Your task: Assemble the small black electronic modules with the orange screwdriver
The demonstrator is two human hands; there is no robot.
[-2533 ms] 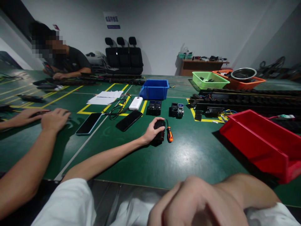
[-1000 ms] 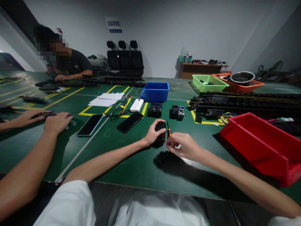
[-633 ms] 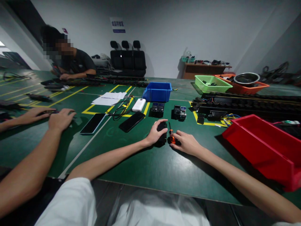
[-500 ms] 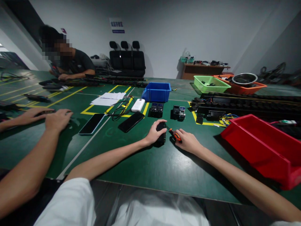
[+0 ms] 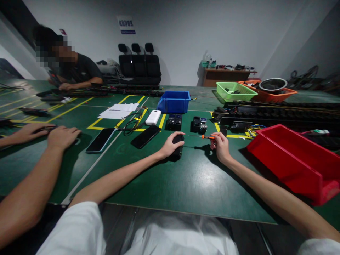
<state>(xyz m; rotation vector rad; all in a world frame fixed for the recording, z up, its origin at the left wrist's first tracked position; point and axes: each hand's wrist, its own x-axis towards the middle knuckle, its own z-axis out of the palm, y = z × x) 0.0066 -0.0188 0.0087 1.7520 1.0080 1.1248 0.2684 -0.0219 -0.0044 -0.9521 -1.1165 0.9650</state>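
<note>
My left hand is closed around a black box-shaped device on the green table, its thumb and fingers on the upper part. In my right hand is a screwdriver with an orange and black handle, gripped between thumb and fingers. Its thin shaft lies nearly level and points left to the device; whether the tip touches it I cannot tell. Just beyond stand a pair of small black modules and another pair of modules, one of them with bare metal parts.
A red bin stands at the right, a blue bin behind the modules. Two phones, a white power bank, cables and papers lie left. A co-worker's hands rest at far left; another person sits across the table.
My right hand has drawn back to the right and up with the screwdriver, which has turned from slanting to nearly level. My left hand stays on the black device. The view has shifted slightly.
</note>
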